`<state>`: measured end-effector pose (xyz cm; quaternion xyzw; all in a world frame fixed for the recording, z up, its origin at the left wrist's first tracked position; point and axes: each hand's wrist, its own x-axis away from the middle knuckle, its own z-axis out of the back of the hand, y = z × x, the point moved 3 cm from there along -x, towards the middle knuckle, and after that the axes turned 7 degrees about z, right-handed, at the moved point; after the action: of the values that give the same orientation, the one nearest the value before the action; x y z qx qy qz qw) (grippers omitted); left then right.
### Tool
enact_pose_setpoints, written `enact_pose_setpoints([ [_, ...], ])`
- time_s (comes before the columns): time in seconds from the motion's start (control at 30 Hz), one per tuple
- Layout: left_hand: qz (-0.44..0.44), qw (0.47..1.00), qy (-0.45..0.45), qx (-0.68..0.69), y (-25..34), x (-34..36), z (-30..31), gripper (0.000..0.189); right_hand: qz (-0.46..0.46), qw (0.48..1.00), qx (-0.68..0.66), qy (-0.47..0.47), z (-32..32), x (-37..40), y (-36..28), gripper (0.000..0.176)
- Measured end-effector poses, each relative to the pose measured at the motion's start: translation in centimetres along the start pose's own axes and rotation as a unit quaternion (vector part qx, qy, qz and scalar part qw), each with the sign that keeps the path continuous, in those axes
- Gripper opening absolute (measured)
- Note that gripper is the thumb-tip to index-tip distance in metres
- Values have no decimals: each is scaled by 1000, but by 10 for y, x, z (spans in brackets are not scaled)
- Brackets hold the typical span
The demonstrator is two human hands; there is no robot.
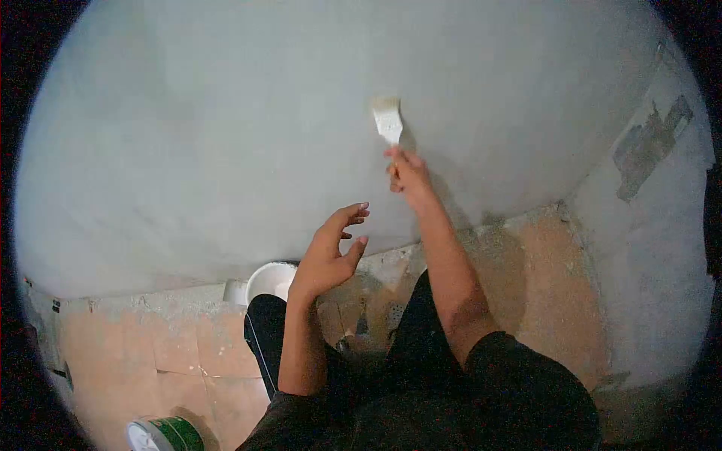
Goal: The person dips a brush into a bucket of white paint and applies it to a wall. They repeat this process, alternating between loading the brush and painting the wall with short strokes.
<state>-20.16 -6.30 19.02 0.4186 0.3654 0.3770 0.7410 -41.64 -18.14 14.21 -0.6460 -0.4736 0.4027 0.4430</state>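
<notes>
While the right hand [408, 174] grips a brush [388, 120] with wide wall [226, 135] all around, the left hand [327, 259] is loosely spread. One knee [263, 310] hides part of the white bucket [265, 281].

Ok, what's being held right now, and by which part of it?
A brush, by its handle, in the grip of the right hand. The left hand is open and holds nothing.

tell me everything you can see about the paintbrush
The paintbrush is flat and wide, with pale bristles above a whitish, faintly marked middle section that narrows toward the handle. The right hand grips and mostly hides the handle. Bristles point up the grey wall and appear to touch it.
</notes>
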Motion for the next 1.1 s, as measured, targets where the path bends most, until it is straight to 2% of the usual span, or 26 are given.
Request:
enact_pose_setpoints([
  [0.03, -2, 1000, 1, 2, -2, 0, 0, 49, -15, 999, -30, -12, 8, 4, 32, 39],
  [0.1, -1, 1000, 0, 3, 3, 0, 2, 49, -113, 990, -82, 24, 21, 17, 90, 39],
  [0.2, 7, 1000, -1, 5, 2, 2, 4, 48, -267, 959, -54, 74, 42, 39, 163, 33],
  [0.23, 10, 1000, -2, 6, 1, -1, 1, 48, -326, 939, -51, 93, 46, 43, 175, 31],
  [0.27, 10, 1000, -2, 6, 3, -1, 2, 48, -326, 939, -52, 94, 48, 45, 180, 31],
  [0.33, 7, 1000, -13, 4, 4, -2, 5, 47, -371, 917, 43, 140, 53, 46, 185, 24],
  [0.43, 5, 1000, -17, 5, 2, -4, 5, 47, -245, 964, 75, 74, 49, 20, 118, 21],
  [0.5, 9, 1000, -17, 7, -1, -5, 4, 48, -154, 980, 99, 82, 31, 2, 38, 22],
  [0.53, 13, 1000, -17, 9, -2, -6, 4, 48, -149, 978, -46, 142, 19, -16, 8, 23],
  [0.57, 12, 1000, -18, 9, -3, -7, 4, 48, -93, 991, -9, 94, 11, -18, -33, 23],
  [0.63, 8, 1000, -19, 5, -3, -10, 3, 48, -41, 999, -17, 15, -3, -15, -107, 24],
  [0.7, 2, 1000, -17, 5, 0, -10, 2, 48, 48, 998, 28, 21, -18, 1, -169, 34],
  [0.73, -2, 1000, -16, 7, 0, -10, 2, 47, 47, 998, 30, 21, -25, 2, -182, 34],
  [0.77, 0, 1000, -11, 9, -4, -11, 2, 47, 109, 983, 134, 64, -30, 2, -195, 33],
  [0.83, 1, 1000, -15, 7, -3, -12, 2, 47, 236, 905, 336, 112, -26, -12, -204, 27],
  [0.87, 2, 1000, -17, 4, -3, -12, 2, 46, 238, 904, 337, 112, -26, -11, -196, 27],
  [0.93, 3, 1000, -16, 11, -4, -12, 1, 47, 409, 746, 507, 140, -37, 4, -180, 20],
  [0.97, 1, 1000, -17, 12, -6, -10, 2, 48, 355, 731, 569, 128, -44, 9, -164, 28],
  [1.03, 1, 1000, -16, 12, -7, -8, 4, 48, 274, 660, 694, 90, -45, -1, -108, 46],
  [1.1, 2, 1000, -20, 2, -4, -7, 1, 48, 230, 681, 693, 53, -27, -3, -47, 55],
])
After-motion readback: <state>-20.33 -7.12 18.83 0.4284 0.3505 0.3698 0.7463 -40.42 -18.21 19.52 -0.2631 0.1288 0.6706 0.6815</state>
